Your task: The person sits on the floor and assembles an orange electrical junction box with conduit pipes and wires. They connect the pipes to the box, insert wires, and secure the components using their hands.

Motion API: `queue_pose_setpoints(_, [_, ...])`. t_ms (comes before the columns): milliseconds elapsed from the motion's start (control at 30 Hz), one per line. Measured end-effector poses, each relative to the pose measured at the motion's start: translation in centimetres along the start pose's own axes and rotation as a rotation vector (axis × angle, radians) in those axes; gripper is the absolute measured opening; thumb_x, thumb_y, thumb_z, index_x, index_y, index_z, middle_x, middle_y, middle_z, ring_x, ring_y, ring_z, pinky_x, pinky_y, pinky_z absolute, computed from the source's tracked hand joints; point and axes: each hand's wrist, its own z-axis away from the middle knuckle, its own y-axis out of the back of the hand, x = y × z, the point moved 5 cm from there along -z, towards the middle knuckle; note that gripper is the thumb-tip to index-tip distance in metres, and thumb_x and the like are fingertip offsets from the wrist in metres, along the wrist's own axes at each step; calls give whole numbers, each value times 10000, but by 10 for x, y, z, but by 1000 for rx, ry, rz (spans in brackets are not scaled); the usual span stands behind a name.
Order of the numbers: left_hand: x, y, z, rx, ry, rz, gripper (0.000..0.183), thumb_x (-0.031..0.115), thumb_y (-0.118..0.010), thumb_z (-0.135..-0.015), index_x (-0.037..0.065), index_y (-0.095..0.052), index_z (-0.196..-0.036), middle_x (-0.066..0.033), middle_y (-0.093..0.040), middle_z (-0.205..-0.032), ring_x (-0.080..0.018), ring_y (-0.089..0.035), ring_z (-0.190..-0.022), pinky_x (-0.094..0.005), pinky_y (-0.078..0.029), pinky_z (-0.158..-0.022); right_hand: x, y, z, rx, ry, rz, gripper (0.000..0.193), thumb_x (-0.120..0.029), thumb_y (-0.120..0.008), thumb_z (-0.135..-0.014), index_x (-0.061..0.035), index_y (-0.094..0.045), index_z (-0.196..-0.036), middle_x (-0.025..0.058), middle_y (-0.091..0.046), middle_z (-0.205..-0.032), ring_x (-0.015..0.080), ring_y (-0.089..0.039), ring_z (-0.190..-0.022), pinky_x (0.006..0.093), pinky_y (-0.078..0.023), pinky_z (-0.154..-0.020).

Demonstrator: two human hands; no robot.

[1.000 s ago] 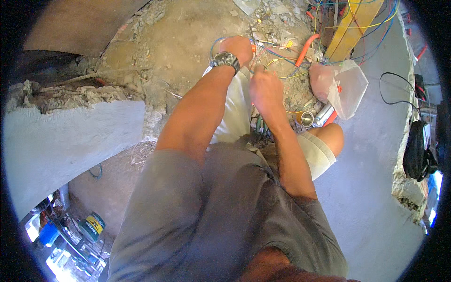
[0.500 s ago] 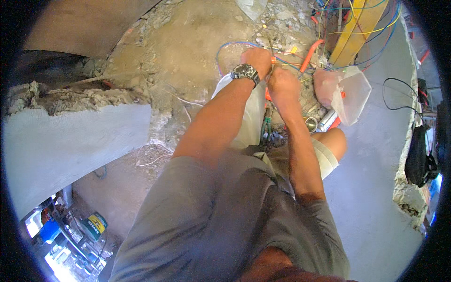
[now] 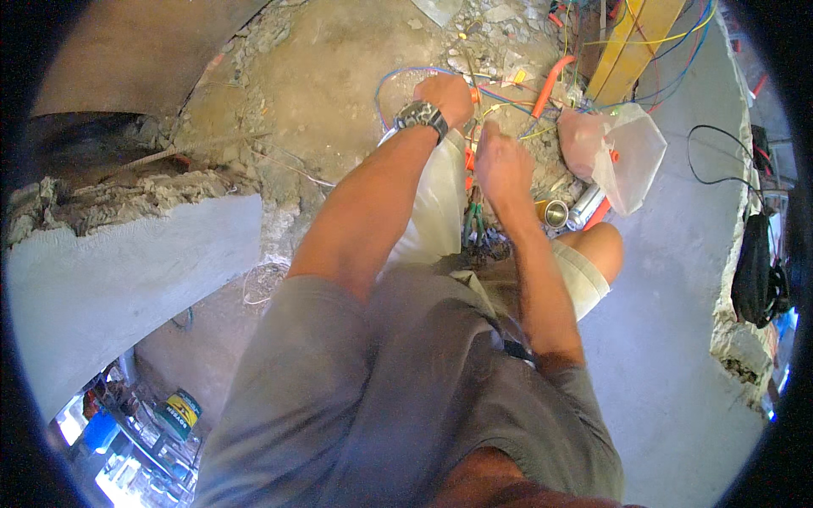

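My left hand (image 3: 446,98), with a watch (image 3: 421,118) on its wrist, is closed in front of me; its fingertips are turned away. Beside its fingers a short orange piece (image 3: 475,95) shows, and thin blue, red and yellow wires (image 3: 500,100) run past it. Just right of it and a little nearer, my right hand (image 3: 506,165) is also closed, thumb side up. What either hand holds is hidden. Between my forearms lie orange tube pieces (image 3: 470,159) and a bundle of green-handled tools or cable ends (image 3: 476,224), too small to tell.
Right of my right hand lie a clear plastic bag (image 3: 633,161), a can (image 3: 584,207) and a round metal tin (image 3: 553,213). An orange conduit (image 3: 553,86) and a yellow beam (image 3: 633,51) stand beyond. Broken grey wall (image 3: 135,254) is at left, with rubble around.
My hands have drawn apart: they were nearly touching over an orange piece, and now the right hand is lower and a gap shows between them. The view has shifted slightly.
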Motion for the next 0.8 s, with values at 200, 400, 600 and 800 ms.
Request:
queue_pose_setpoints(200, [-8,-4,2,96,-100,-99,233,180,-621,-869,35,-789,-939,-210,-762,-984,-363,-754,-949,-481,-599,-829,-16,6,-44,53,81,62,163,-136,-560,-896,-15,-668,-888,210,-735,-813,390,-743,-745,507,-588,-650])
queue_pose_setpoints(400, [-4,6,17,144,-145,-130,204,182,-639,-872,54,-790,-921,-219,-759,-966,-359,-757,-927,-479,-605,-793,-19,19,-43,-36,132,72,196,-157,-569,-902,-26,-714,-881,210,-737,-862,398,-739,-805,522,-585,-689])
queue_pose_setpoints(600, [11,0,11,186,-140,-98,205,154,-622,-884,51,-792,-936,-213,-762,-985,-366,-757,-938,-487,-607,-813,-4,22,-39,61,70,32,176,-154,-585,-892,-26,-704,-873,214,-728,-855,404,-729,-805,524,-578,-696])
queue_pose_setpoints(800, [-7,11,12,169,-105,-55,211,193,-645,-849,39,-785,-884,-216,-756,-925,-383,-752,-886,-494,-597,-774,-19,0,-32,187,200,-40,171,-154,-556,-905,-18,-632,-977,237,-710,-828,432,-708,-790,546,-552,-686])
